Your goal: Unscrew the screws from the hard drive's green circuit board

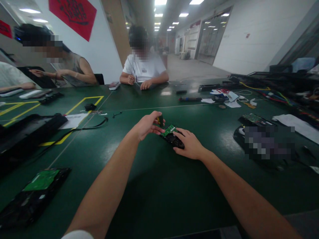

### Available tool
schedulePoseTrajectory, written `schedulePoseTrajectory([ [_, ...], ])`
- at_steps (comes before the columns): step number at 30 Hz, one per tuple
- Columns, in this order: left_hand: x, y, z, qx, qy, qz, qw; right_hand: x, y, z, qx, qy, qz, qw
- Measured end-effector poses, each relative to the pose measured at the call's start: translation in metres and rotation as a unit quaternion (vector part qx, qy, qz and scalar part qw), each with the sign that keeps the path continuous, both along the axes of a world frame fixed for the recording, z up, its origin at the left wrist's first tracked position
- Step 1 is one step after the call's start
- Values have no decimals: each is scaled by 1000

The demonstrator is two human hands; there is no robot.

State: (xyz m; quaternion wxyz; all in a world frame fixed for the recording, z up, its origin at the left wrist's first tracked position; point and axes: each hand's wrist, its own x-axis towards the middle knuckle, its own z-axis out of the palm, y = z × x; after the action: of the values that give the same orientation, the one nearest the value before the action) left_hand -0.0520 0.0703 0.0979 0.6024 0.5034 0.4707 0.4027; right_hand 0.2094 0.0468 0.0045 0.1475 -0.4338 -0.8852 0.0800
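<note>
My left hand (149, 126) is closed around a short screwdriver (160, 120) with a black-and-yellow handle, held upright over the far end of a black device casing. Its tip is too small to make out. The opened black casing (176, 140) lies on the table, with a green circuit board (168, 131) showing at its far left part. My right hand (190, 143) grips this casing from the right, thumb at the near edge and fingers across the top, hiding part of it.
On the green table (154, 186), another opened casing (32, 196) lies near left, beyond it a large black housing (32, 132) and a cable (94, 126). At right are more device parts (259, 119), papers (233, 96) and bundled wires (281, 96). People (144, 69) sit across the table.
</note>
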Motion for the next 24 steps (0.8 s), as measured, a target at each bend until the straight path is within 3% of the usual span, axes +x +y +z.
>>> schedulePoseTrajectory([
  [5, 4, -2, 2, 5, -28, -6, 1000, 0, -1, 1, 6, 2, 2, 1000],
  [12, -5, 0, 4, 0, 4, -46, 999, 0, 0, 0, 2, 2, -1, 1000],
  [21, 1, 1, 0, 11, 17, 34, 999, 0, 0, -1, -2, 2, 0, 1000],
  [24, 4, -1, 1, 10, -10, 35, 999, 0, 0, 0, -3, 0, -1, 1000],
])
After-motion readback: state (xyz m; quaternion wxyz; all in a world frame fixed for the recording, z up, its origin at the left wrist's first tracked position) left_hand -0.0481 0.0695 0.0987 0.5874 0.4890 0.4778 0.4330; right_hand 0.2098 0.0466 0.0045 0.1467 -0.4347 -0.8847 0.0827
